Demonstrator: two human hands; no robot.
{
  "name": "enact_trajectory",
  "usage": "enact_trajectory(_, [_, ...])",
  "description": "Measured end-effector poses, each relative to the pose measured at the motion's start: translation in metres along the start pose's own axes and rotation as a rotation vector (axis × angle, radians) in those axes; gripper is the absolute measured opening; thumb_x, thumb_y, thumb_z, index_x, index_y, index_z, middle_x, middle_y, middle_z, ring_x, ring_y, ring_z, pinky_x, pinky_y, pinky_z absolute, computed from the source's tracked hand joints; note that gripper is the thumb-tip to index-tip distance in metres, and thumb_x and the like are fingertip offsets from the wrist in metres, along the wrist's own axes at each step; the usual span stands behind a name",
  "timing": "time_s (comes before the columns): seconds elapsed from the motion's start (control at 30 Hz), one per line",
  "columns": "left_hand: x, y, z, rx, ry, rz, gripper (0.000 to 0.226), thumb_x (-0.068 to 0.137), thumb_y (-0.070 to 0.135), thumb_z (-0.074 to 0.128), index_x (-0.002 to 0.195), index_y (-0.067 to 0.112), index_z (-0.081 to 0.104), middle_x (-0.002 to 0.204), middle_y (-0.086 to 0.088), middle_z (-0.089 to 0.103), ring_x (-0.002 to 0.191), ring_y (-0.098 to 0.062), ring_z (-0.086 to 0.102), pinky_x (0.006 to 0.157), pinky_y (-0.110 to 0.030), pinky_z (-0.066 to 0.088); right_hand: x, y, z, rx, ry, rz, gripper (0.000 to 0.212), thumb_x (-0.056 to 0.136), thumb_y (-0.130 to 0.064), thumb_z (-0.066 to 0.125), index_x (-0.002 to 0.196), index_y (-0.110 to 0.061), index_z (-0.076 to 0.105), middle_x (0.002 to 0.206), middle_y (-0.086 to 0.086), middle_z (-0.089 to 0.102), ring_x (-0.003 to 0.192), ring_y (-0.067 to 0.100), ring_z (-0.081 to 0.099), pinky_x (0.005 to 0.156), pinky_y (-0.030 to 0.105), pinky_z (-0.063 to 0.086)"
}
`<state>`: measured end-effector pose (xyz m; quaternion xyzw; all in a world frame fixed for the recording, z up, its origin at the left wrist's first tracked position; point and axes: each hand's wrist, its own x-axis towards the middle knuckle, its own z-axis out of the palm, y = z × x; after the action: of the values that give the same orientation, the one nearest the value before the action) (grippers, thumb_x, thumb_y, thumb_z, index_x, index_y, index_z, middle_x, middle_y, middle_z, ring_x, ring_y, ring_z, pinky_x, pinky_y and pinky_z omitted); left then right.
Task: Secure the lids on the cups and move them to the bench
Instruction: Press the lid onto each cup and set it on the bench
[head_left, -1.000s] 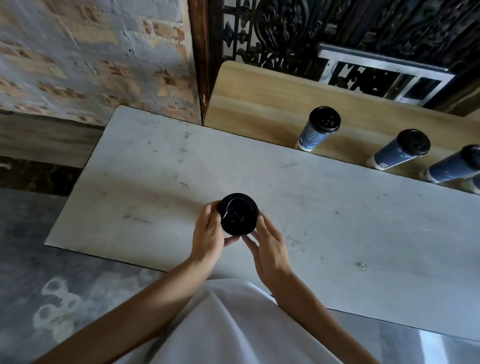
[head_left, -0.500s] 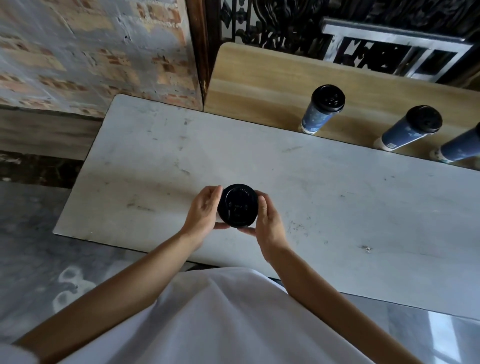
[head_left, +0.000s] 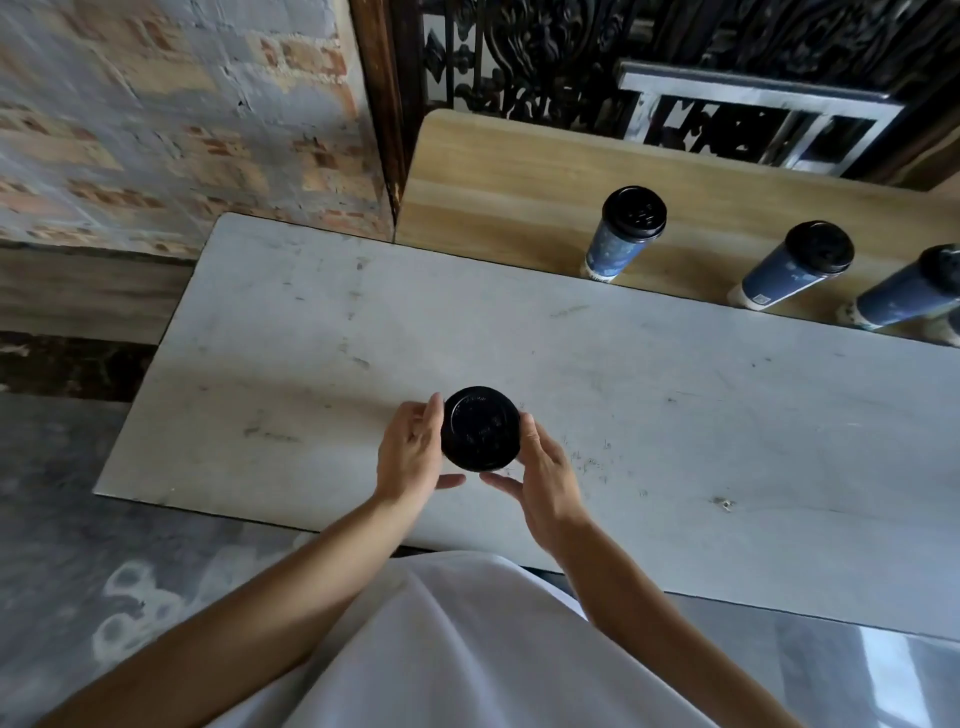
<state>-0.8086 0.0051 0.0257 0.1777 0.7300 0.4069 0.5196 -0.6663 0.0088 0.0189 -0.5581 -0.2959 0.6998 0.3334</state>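
Head view: left hand (head_left: 410, 454) and right hand (head_left: 548, 480) flank the lid (head_left: 480, 428), touching it. Its cup is hidden; grip unclear.

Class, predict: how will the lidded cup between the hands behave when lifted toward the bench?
The lidded cup probably tips easily: the other cups on the bench look tall with narrow bases. Its wall, hidden here, likely paper, may dent if the left hand and right hand squeeze hard.
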Motion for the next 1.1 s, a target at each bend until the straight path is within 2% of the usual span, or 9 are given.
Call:
enact_trajectory(0.17, [0.021, 0.003, -0.023, 0.128, -0.187, 0.169, 0.019, 0.104, 0.035, 0.048, 0.093, 0.024, 0.058, 0.092, 0.006, 0.06, 0.093, -0.014, 0.063, 0.06, -0.042, 0.063, 0.005, -0.004, 0.007, -0.112, -0.002, -0.037, 0.035, 0.107, -0.039, 0.037, 0.126, -0.027, 0.064, 0.123, -0.003, 0.068, 0.122, 0.012, 0.06, 0.082, 0.049, 0.062])
enact_trajectory(0.33, [0.018, 0.009, -0.022, 0.16, -0.302, 0.304, 0.03, 0.109, 0.025, 0.034, 0.114, 0.037, 0.061, 0.113, 0.022, 0.064, 0.106, 0.003, 0.062, 0.063, -0.036, 0.063, 0.01, -0.012, 0.015, -0.074, 0.045, -0.018, 0.034, 0.107, -0.039, 0.036, 0.123, -0.027, 0.063, 0.125, 0.001, 0.064, 0.121, 0.02, 0.06, 0.08, 0.049, 0.062])
enact_trajectory(0.43, [0.01, 0.002, -0.015, 0.085, -0.247, 0.3, 0.031, 0.109, 0.023, 0.032, 0.116, 0.036, 0.059, 0.119, 0.016, 0.061, 0.111, -0.002, 0.059, 0.063, -0.033, 0.062, 0.008, -0.015, 0.006, 0.058, 0.023, 0.02, 0.029, 0.106, -0.034, 0.043, 0.127, -0.026, 0.062, 0.129, 0.001, 0.064, 0.127, 0.018, 0.056, 0.087, 0.045, 0.06])
enact_trajectory(0.6, [-0.017, -0.003, 0.013, -0.072, 0.09, 0.135, 0.025, 0.106, 0.016, 0.036, 0.114, 0.016, 0.06, 0.11, 0.0, 0.061, 0.098, -0.009, 0.061, 0.064, -0.04, 0.064, -0.002, 0.006, 0.009, 0.095, 0.005, -0.078, 0.036, 0.108, -0.03, 0.039, 0.133, -0.017, 0.061, 0.129, 0.005, 0.067, 0.125, 0.015, 0.06, 0.098, 0.036, 0.055])
enact_trajectory(0.7, [-0.012, 0.002, 0.009, 0.02, 0.058, 0.098, 0.02, 0.103, 0.026, 0.044, 0.097, 0.016, 0.06, 0.096, 0.001, 0.06, 0.089, -0.015, 0.062, 0.058, -0.039, 0.063, 0.003, 0.0, 0.005, 0.048, 0.078, -0.007, 0.038, 0.106, -0.039, 0.038, 0.118, -0.022, 0.07, 0.119, 0.003, 0.07, 0.119, 0.017, 0.062, 0.086, 0.039, 0.06])
enact_trajectory(0.8, [0.004, 0.003, -0.007, 0.115, -0.043, 0.048, 0.028, 0.101, 0.043, 0.051, 0.093, 0.017, 0.058, 0.091, 0.002, 0.055, 0.088, -0.013, 0.061, 0.058, -0.04, 0.063, 0.016, -0.015, -0.003, -0.064, 0.012, 0.059, 0.038, 0.105, -0.042, 0.04, 0.113, -0.02, 0.071, 0.117, 0.006, 0.07, 0.117, 0.022, 0.063, 0.077, 0.043, 0.062])
enact_trajectory(0.93, [0.001, -0.019, -0.02, 0.189, -0.107, 0.349, 0.017, 0.106, 0.028, 0.043, 0.106, 0.021, 0.058, 0.104, 0.003, 0.062, 0.099, -0.008, 0.062, 0.063, -0.035, 0.063, 0.021, -0.02, 0.001, -0.2, -0.023, 0.019, 0.036, 0.105, -0.038, 0.042, 0.11, -0.019, 0.072, 0.112, 0.009, 0.07, 0.109, 0.023, 0.066, 0.075, 0.054, 0.062])
enact_trajectory(1.0, [0.0, -0.03, -0.019, 0.277, -0.056, 0.556, 0.025, 0.106, 0.025, 0.036, 0.112, 0.017, 0.059, 0.107, 0.004, 0.064, 0.1, -0.002, 0.061, 0.075, -0.022, 0.058, 0.017, -0.018, 0.01, -0.241, 0.026, -0.029, 0.036, 0.105, -0.037, 0.04, 0.105, -0.02, 0.072, 0.105, 0.006, 0.071, 0.102, 0.022, 0.068, 0.07, 0.053, 0.062])
enact_trajectory(1.1, [0.002, -0.034, -0.011, 0.304, 0.033, 0.64, 0.035, 0.104, 0.023, 0.033, 0.122, 0.011, 0.06, 0.113, 0.012, 0.065, 0.106, 0.003, 0.059, 0.093, -0.017, 0.047, 0.015, -0.019, 0.016, -0.292, 0.113, -0.016, 0.039, 0.105, -0.038, 0.036, 0.105, -0.02, 0.07, 0.101, 0.0, 0.07, 0.098, 0.017, 0.067, 0.069, 0.051, 0.063])
